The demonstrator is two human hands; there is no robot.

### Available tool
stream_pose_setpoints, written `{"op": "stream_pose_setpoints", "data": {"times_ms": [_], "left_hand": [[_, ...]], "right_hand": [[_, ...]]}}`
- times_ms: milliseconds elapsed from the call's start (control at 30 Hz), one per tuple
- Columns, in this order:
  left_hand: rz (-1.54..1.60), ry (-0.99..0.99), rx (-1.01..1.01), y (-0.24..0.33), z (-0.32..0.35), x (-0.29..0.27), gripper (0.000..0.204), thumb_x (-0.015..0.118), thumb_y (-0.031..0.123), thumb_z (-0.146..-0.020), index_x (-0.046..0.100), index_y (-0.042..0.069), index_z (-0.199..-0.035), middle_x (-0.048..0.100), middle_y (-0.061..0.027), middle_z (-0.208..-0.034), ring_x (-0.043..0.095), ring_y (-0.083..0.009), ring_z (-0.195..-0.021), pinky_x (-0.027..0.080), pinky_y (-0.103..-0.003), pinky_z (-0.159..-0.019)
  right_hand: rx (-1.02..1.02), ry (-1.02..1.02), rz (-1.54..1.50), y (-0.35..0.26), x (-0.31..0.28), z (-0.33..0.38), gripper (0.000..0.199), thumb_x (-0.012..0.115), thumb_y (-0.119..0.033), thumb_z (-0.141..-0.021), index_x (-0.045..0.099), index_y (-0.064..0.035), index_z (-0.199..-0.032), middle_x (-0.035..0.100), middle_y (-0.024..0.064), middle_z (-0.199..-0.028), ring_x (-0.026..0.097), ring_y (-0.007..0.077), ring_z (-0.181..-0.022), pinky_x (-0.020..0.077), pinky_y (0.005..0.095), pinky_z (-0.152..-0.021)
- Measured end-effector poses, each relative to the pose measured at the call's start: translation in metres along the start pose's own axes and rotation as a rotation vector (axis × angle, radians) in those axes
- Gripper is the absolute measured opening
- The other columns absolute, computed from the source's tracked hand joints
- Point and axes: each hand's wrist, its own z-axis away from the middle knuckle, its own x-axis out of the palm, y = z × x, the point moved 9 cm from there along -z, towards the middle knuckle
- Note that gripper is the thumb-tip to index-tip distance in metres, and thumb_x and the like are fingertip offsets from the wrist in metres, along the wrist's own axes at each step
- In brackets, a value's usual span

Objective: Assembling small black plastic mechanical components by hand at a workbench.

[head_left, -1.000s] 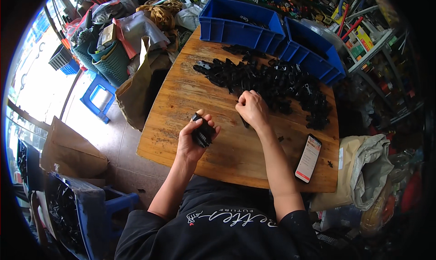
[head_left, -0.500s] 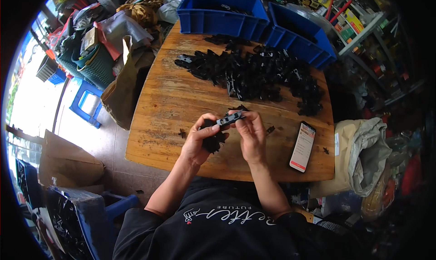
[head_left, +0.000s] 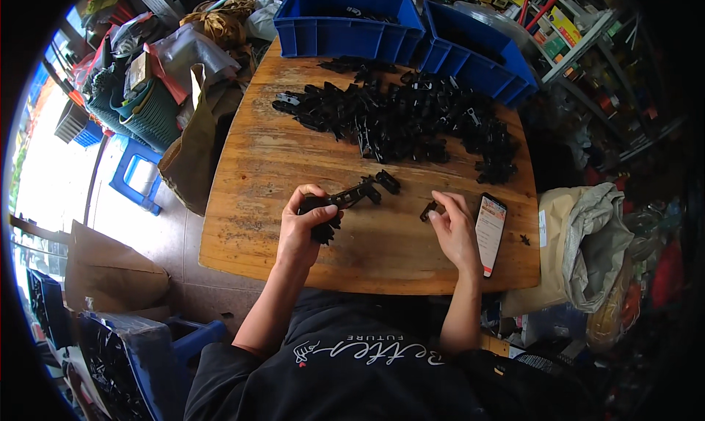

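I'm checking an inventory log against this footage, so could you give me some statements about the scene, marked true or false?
1. The left hand holds several black parts. True.
2. The phone lies to the left of the left hand. False: the phone lies just to the right of the right hand.
3. Two blue bins stand toward the far side of the wooden table. True.
4. The big heap of black parts lies on the floor. False: it lies on the table, in front of the bins.
5. The stool on the floor at the left is red. False: it is blue.
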Motion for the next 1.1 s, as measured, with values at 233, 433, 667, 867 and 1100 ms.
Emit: {"op": "stream_pose_setpoints", "data": {"times_ms": [233, 433, 667, 867, 1100], "left_hand": [[-0.103, 0.048, 0.026, 0.008, 0.006, -0.006, 0.028, 0.063, -0.008, -0.068, 0.051, 0.006, -0.09, 0.059, -0.01, -0.08, 0.062, -0.0196, -0.069, 0.051, -0.027, -0.062], [-0.042, 0.086, -0.013, 0.007, 0.005, -0.005, 0.029, 0.067, -0.009, -0.066, 0.053, 0.007, -0.086, 0.054, -0.0024, -0.076, 0.056, -0.0113, -0.064, 0.045, -0.022, -0.054], [-0.011, 0.073, -0.01, 0.008, 0.01, 0.001, 0.03, 0.067, -0.009, -0.067, 0.054, 0.007, -0.087, 0.054, -0.0021, -0.077, 0.055, -0.0114, -0.065, 0.046, -0.022, -0.058], [-0.01, 0.078, -0.006, 0.007, 0.012, 0.002, 0.03, 0.068, -0.009, -0.067, 0.054, 0.007, -0.088, 0.053, -0.0009, -0.077, 0.055, -0.0105, -0.066, 0.045, -0.022, -0.058], [-0.149, 0.03, 0.006, 0.004, 0.018, 0.014, 0.029, 0.07, -0.006, -0.067, 0.054, 0.007, -0.088, 0.054, -0.0003, -0.077, 0.053, -0.0084, -0.063, 0.043, -0.02, -0.057]], "right_hand": [[-0.439, -0.043, 0.359, -0.035, 0.018, 0.001, 0.008, 0.058, 0.006, -0.076, 0.06, 0.0025, -0.084, 0.057, 0.0104, -0.085, 0.057, 0.0224, -0.079, 0.0473, 0.0317, -0.067], [-0.309, 0.073, -0.234, -0.06, 0.008, -0.006, 0.016, 0.066, -0.006, -0.078, 0.053, 0.0026, -0.081, 0.056, 0.0033, -0.077, 0.053, 0.0099, -0.062, 0.0427, 0.0223, -0.055], [-0.457, 0.249, -0.632, -0.098, 0.005, -0.001, 0.008, 0.06, -0.004, -0.082, 0.054, 0.0009, -0.08, 0.052, 0.0069, -0.092, 0.049, 0.0071, -0.07, 0.0414, 0.0181, -0.06], [-0.307, 0.098, -0.708, -0.091, 0.029, -0.008, 0.016, 0.065, -0.013, -0.083, 0.057, 0.0006, -0.08, 0.056, 0.0028, -0.076, 0.054, 0.0062, -0.061, 0.0427, 0.017, -0.054], [-0.219, 0.115, -0.479, -0.096, 0.037, -0.007, 0.017, 0.069, -0.015, -0.079, 0.061, -0.0002, -0.081, 0.056, -0.0001, -0.062, 0.05, 0.005, -0.05, 0.0406, 0.0177, -0.046]]}}
